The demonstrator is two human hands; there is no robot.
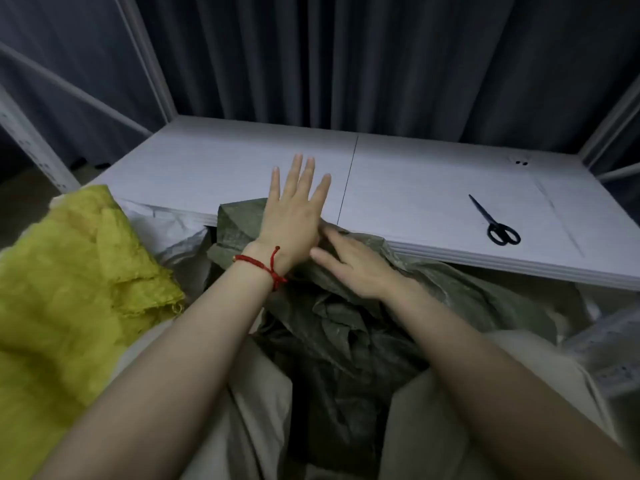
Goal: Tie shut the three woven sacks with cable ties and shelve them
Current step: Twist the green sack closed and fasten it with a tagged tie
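My left fingers [298, 174] are straight and fanned out, holding nothing. They reach past the shelf's front edge and hover over the white shelf board [415, 168]. The heel of that left hand [294, 218] sits on the top fold of the green woven sack [346, 327], and a red string bracelet [266, 266] is knotted at the wrist.

My right fingers [325, 255] lie stretched along the same green fabric, tips up against the base of my left palm. The right hand [358, 270] rests flat on the sack and grips nothing that I can make out, though the farthest fingertips are partly tucked behind my left hand.

The green sack's mouth is loose and crumpled. It slumps between my knees in pale trousers [263, 410], its upper edge pushed against and partly under the board's front lip.

A yellow woven sack [69, 271] is bunched up on my left, close to my forearm. A white sack [173, 230] lies between it and the green one, just below the board's edge. More white printed sacking [609, 344] shows low on the right.

Black-handled scissors [497, 223] lie closed on the board, well apart from both hands on the right side. Pale metal rack posts [149, 57] rise at the board's corners, and a dark curtain [346, 64] hangs behind.
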